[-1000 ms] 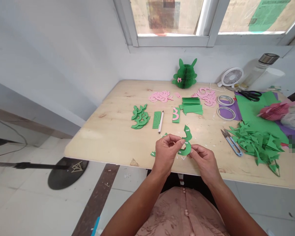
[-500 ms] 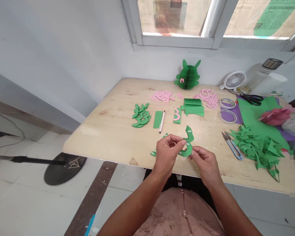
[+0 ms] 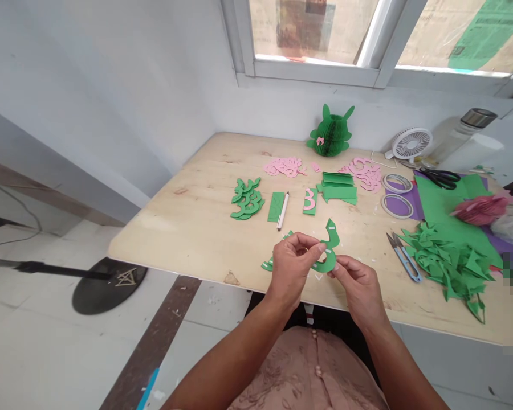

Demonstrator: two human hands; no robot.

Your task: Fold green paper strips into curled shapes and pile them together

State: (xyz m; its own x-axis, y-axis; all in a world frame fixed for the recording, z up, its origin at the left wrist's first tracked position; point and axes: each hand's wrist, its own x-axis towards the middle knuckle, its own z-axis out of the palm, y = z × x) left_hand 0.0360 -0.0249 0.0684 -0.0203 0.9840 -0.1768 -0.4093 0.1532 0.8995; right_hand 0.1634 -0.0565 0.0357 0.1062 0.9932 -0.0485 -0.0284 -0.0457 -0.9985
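Note:
Above the near edge of the wooden table (image 3: 188, 228) both my hands pinch one curved green paper cutout (image 3: 328, 246) with small white tape strips on it. My left hand (image 3: 291, 265) grips its middle with thumb and fingertips. My right hand (image 3: 355, 285) holds its lower end. More green cutouts (image 3: 268, 265) lie on the table just under my left hand.
Further back lie a heap of green cutouts (image 3: 245, 199), a green strip (image 3: 276, 206), a pen (image 3: 283, 210), pink cutouts (image 3: 284, 167), folded green paper (image 3: 337, 187) and a green honeycomb figure (image 3: 331, 131). Thread snips (image 3: 403, 255), green scraps (image 3: 448, 256), tape rolls (image 3: 396, 193), scissors (image 3: 440, 177), fan (image 3: 410, 143) sit right.
My hands and the cutout have stayed nearly still. The view has shifted slightly, sliding the table contents a little right and down.

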